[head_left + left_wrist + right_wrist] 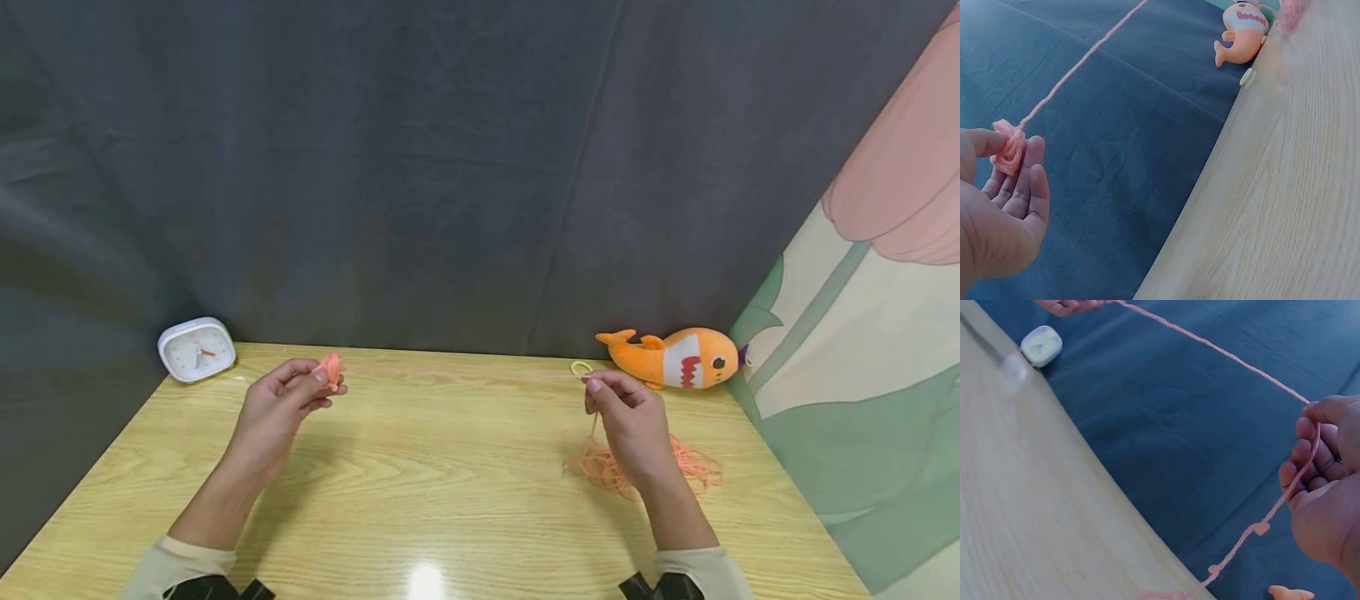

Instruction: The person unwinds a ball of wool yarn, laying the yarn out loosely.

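Observation:
My left hand pinches a small wound bundle of peach-orange yarn between thumb and fingers, raised above the table. From the bundle a single yarn strand stretches straight across to my right hand. There, thumb and forefinger pinch the strand, and it runs on down past the curled fingers. Two small lumps show on this lower stretch in the right wrist view. Beneath the right hand, a loose heap of the same yarn lies on the table, partly hidden by the wrist.
At the table's back right lies an orange plush shark, beside a small yellow ring. A white clock stands at the back left corner. A dark curtain hangs behind the wood-grain table.

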### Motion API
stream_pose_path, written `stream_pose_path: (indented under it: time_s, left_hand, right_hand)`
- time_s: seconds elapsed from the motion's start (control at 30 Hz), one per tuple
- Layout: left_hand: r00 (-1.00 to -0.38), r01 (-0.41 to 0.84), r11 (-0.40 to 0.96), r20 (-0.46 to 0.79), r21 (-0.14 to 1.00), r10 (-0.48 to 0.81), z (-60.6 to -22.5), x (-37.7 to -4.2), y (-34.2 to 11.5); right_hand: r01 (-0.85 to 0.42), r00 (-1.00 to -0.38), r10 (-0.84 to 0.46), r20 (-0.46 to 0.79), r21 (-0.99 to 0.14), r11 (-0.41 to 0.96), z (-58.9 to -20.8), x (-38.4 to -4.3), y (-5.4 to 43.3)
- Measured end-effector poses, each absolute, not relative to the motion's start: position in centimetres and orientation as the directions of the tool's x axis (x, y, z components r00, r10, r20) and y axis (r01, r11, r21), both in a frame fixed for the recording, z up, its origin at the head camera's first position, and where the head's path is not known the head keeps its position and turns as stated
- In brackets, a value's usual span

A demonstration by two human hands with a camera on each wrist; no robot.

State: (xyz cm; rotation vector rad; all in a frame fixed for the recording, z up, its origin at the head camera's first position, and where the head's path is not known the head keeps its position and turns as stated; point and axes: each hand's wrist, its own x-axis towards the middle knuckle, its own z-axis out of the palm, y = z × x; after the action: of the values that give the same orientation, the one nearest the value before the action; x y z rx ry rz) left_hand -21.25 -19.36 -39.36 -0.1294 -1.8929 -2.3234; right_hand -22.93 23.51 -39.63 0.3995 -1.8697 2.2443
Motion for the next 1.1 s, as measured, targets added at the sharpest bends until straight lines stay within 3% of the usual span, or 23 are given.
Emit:
stream_pose_path:
  time_s: [0.2, 0.57, 1.1]
  left_hand:
    - [-0.985, 0.170, -0.197, 0.162, 0.966, -0.052, -39.4, -21.3, -19.3]
    - [-0.985, 0.171, -0.158, 0.165, 0.972, -0.052, -39.6, -21.2, -19.5]
    - [-0.984, 0.166, -0.098, 0.159, 0.981, -0.077, -39.3, -21.1, -19.5]
  right_hand:
    - [-0.359, -0.932, 0.058, 0.359, -0.884, -0.300, -38.8, -22.9, 25.1]
    - [-0.392, -0.920, 0.141, 0.365, -0.856, -0.338, -37.6, -22.7, 26.7]
    - [-0.489, -0.871, 0.228, 0.436, -0.718, -0.495, -36.9, -22.8, 29.4]
